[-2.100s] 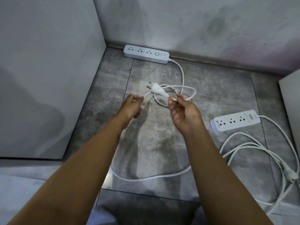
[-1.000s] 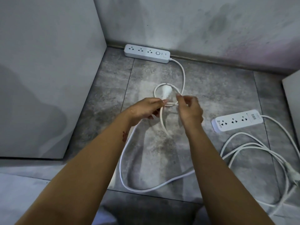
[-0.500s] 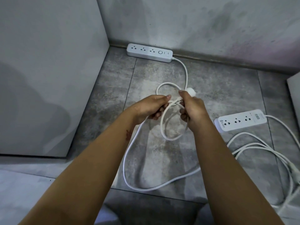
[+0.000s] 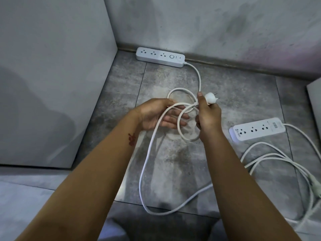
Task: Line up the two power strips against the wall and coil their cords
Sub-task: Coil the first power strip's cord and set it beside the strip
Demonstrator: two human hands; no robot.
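Note:
One white power strip [image 4: 160,57] lies along the back wall in the corner. Its cord [image 4: 147,164] runs down to my hands and loops over the floor in front of me. My right hand [image 4: 207,117] grips the gathered loops, with the plug [image 4: 211,98] sticking out above the thumb. My left hand [image 4: 159,114] is open, palm up, and the cord lies across its fingers. The second power strip [image 4: 257,129] sits out on the floor at the right, away from the wall, with its cord [image 4: 278,159] in a loose tangle beside it.
A grey panel [image 4: 52,80] stands on the left and meets the stained back wall [image 4: 217,25] at the corner. Another panel edge [image 4: 314,101] shows at the far right. The floor is grey tile [image 4: 182,153]. The second cord's plug [image 4: 317,190] lies at the right edge.
My left hand has opened and now lies palm up under the cord. My right hand has turned, so the plug stands clear above it. A loop hangs lower between the hands.

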